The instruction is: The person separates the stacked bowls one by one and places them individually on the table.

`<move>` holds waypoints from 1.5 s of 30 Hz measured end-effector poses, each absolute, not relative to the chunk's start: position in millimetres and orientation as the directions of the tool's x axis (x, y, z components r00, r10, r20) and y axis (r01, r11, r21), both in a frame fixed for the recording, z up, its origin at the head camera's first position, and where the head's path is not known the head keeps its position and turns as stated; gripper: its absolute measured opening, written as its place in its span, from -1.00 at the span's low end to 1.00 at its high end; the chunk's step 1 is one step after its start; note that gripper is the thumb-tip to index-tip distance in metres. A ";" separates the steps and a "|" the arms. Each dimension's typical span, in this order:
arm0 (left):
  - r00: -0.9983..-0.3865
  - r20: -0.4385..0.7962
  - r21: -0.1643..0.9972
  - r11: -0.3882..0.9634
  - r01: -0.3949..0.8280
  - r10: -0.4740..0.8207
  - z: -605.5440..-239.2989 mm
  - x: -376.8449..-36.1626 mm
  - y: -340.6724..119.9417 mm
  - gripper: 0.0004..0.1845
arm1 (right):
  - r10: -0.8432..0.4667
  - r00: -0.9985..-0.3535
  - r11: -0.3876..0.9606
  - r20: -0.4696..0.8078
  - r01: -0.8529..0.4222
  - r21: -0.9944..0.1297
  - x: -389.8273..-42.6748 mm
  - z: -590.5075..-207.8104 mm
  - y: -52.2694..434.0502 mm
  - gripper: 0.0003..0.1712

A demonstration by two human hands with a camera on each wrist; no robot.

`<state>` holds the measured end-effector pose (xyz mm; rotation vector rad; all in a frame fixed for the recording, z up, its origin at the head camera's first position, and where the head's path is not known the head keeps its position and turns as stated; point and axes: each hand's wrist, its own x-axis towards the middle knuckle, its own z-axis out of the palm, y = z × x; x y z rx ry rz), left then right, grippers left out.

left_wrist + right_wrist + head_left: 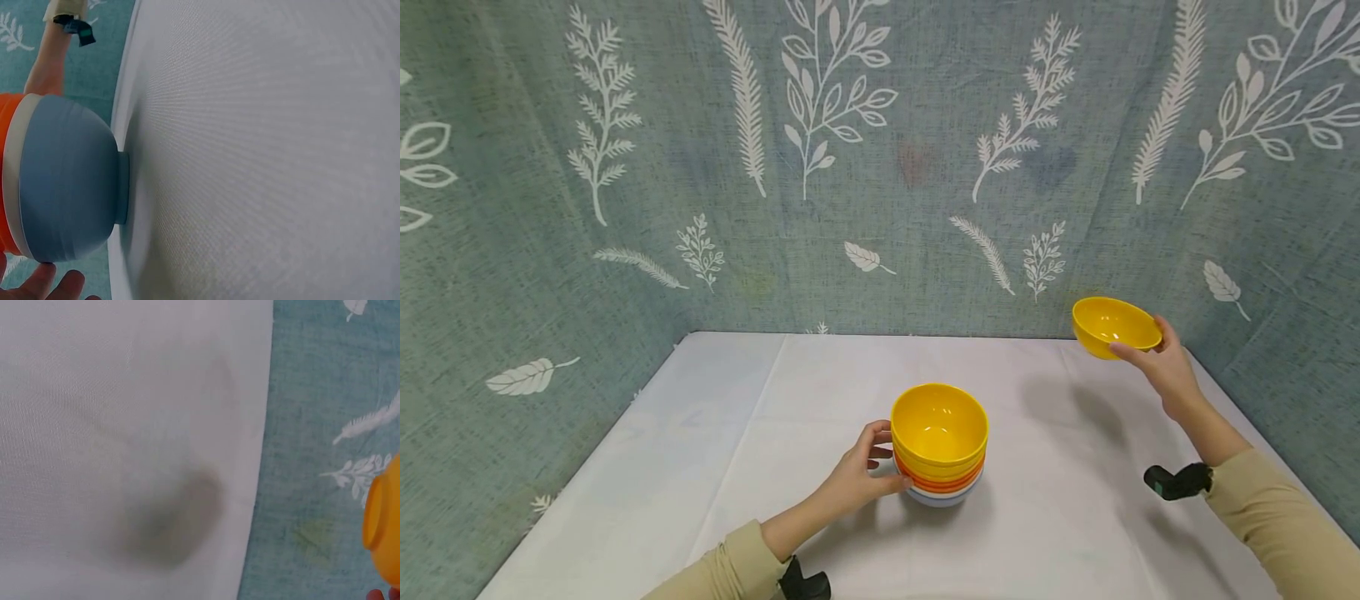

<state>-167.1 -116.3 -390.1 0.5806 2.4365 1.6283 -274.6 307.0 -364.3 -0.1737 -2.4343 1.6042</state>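
A stack of nested bowls stands on the table, yellow on top, then orange, with a white bowl and a blue-grey bowl lowest. My left hand holds the stack's left side, thumb at the front and fingers curled round behind. In the left wrist view, its fingertips are by the rim of the blue-grey bowl. My right hand grips a single yellow bowl by its right side, raised over the back right of the table. That bowl is tilted slightly and looks hollow inside.
A white cloth covers the table. Green leaf-patterned fabric hangs behind it and at both sides, close to the raised bowl. Shadows of the right arm and bowl fall on the cloth. Black straps with small devices sit on the wrists.
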 end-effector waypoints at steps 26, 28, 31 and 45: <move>-0.911 0.080 0.909 0.345 0.233 0.405 -392.9 -169.5 -115.4 -0.29 | 0.359 -0.928 0.412 0.097 0.065 -0.909 -352.0 -472.2 395.0 0.30; -0.911 0.081 0.910 0.343 0.233 0.403 -392.9 -169.7 -115.5 -0.29 | 0.366 -0.927 0.425 0.083 0.087 -0.901 -352.1 -474.0 395.4 0.31; -0.912 0.081 0.911 0.342 0.231 0.401 -393.0 -169.8 -115.8 -0.29 | 0.366 -0.928 0.444 0.063 0.115 -0.889 -352.4 -477.8 397.2 0.31; -0.913 0.074 0.914 0.338 0.223 0.401 -391.1 -167.2 -115.9 -0.29 | 0.358 -0.928 0.392 -0.104 0.250 -0.885 -293.9 -420.4 351.7 0.33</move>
